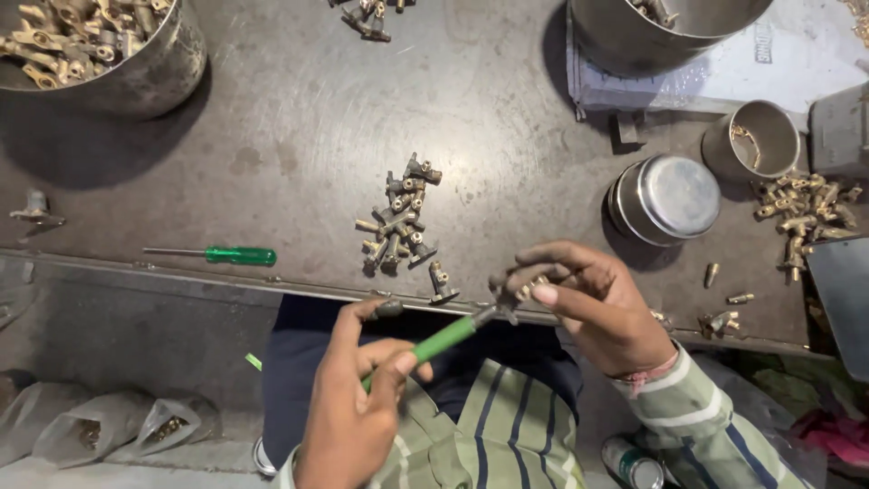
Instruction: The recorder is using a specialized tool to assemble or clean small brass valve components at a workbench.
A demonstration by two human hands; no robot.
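My left hand (358, 398) grips a green-handled screwdriver (444, 340), its tip pointing up and right into a small brass valve part (518, 292). My right hand (588, 303) pinches that part between fingers and thumb, just over the near edge of the dark metal table (299, 127). A pile of several similar brass parts (400, 222) lies on the table just beyond my hands, with one single piece (442, 283) standing apart near the edge.
A second green screwdriver (222, 255) lies at the left. Steel bowls (109, 50) of brass parts stand at the back left and back right (652, 32). A lidded steel tin (665, 197), a steel cup (753, 138) and more brass parts (806, 213) sit at the right. Plastic bags (109, 426) lie on the floor.
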